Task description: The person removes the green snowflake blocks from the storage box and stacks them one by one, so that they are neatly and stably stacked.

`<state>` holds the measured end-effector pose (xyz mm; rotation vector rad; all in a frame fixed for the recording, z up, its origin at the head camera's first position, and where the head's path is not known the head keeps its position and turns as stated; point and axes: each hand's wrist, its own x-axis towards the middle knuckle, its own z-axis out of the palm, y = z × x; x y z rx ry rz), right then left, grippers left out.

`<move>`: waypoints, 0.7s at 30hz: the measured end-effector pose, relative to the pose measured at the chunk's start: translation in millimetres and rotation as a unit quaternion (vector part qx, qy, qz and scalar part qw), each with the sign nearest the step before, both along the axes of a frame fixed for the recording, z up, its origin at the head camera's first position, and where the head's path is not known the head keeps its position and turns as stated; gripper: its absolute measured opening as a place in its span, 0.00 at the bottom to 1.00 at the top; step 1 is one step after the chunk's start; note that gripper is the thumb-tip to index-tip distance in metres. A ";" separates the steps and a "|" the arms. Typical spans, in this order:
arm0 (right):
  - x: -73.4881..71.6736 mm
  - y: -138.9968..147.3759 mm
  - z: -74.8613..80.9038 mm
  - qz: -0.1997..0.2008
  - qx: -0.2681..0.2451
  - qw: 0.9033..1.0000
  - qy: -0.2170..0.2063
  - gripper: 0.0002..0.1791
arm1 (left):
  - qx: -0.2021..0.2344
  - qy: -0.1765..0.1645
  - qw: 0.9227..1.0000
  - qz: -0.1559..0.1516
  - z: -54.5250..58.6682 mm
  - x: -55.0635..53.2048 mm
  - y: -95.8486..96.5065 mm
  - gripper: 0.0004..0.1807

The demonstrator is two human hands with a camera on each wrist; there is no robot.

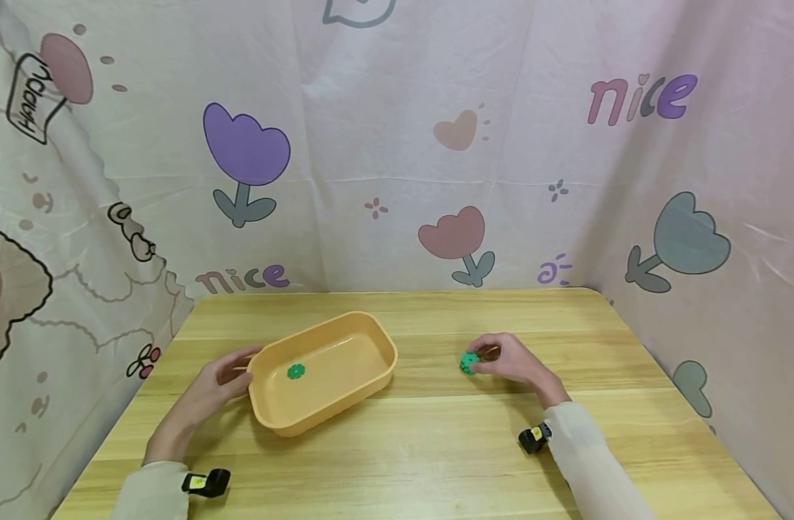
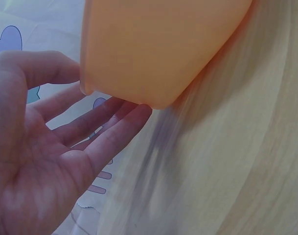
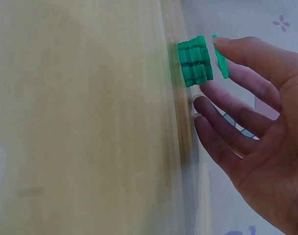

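On the left, my left hand point(image 1: 216, 381) touches the end of a yellow-orange rectangular tray point(image 1: 325, 412). The left wrist view has its fairly straight fingers point(image 2: 114, 137) against the tray's end, some tips hidden behind it. One green flower-shaped disc point(image 1: 295, 371) lies inside the tray. Farther right, my right hand point(image 1: 510, 357) pinches a thin green flower-shaped disc point(image 3: 220, 58) between thumb and index finger. Close beside that disc is a short stack of green flower-shaped discs point(image 3: 194, 61). The other fingers of this hand are spread and hold nothing.
A light wooden table point(image 1: 423, 462) carries everything. Behind it and at both sides hangs a pale curtain point(image 1: 370, 144) printed with flowers and words. Small black cameras point(image 1: 208, 482) are strapped at both wrists, over light sleeves point(image 1: 594, 455).
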<state>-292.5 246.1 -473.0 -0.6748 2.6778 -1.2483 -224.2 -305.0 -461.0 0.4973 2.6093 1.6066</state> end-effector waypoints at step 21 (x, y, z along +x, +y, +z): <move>-0.4 -7.2 1.3 -0.035 0.033 0.999 -0.011 0.16 | -0.005 0.009 1.000 0.001 -1.1 0.2 -0.2 0.27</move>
